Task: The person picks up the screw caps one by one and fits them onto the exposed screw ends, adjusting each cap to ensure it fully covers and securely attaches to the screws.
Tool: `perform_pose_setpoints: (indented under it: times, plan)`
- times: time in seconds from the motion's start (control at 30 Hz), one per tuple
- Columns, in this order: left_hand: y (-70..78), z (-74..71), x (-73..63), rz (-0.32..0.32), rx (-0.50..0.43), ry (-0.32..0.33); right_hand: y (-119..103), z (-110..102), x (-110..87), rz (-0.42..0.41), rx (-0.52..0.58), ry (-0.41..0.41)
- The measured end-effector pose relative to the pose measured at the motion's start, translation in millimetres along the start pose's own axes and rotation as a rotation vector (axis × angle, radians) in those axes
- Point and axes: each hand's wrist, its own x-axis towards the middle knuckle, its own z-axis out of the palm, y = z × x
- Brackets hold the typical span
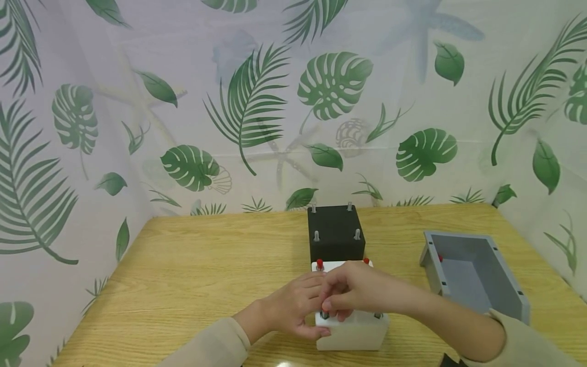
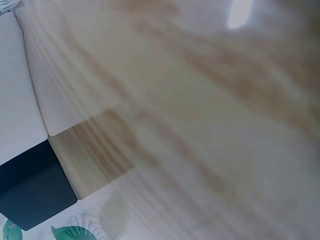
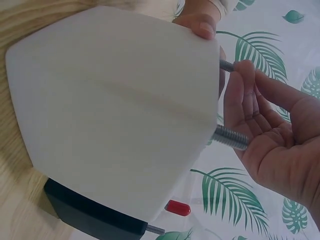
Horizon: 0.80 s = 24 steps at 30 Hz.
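Note:
A white block [image 1: 350,334] with upright threaded bolts [image 3: 230,137] stands on the table before me. My left hand [image 1: 295,305] holds its near left part, thumb against the front and fingers over the top. Above the near left bolt, my right hand [image 1: 350,288] pinches a small red cap [image 1: 326,307], mostly covered by the fingers. Red caps [image 1: 319,264] sit on the two far bolts; the near right bolt [image 1: 378,315] is bare. From the right wrist view, my right fingertips [image 3: 244,67] surround a bolt's end.
Directly behind the white block is a black block [image 1: 335,224] with several bare bolts. A grey bin [image 1: 465,278] stands at the right with a bit of red inside. A leaf-print cloth [image 1: 275,193] hangs behind the wooden table [image 1: 206,265].

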Motion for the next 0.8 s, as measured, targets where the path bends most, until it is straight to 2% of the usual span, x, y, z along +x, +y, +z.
perform_pose_setpoints:
  times: [0.3,0.6,0.8]
  plan:
    - [0.8,1.6,-1.0,-0.002,0.009,0.016,-0.2,5.4,2.9,0.025,-0.060,0.024]
    - [0.5,1.1,0.9,0.007,0.026,0.024,-0.1,10.8,3.0,-0.019,-0.055,0.074]
    - [0.0,1.8,0.6,0.007,0.001,0.029,-1.2,11.9,2.6,-0.005,-0.078,0.083]
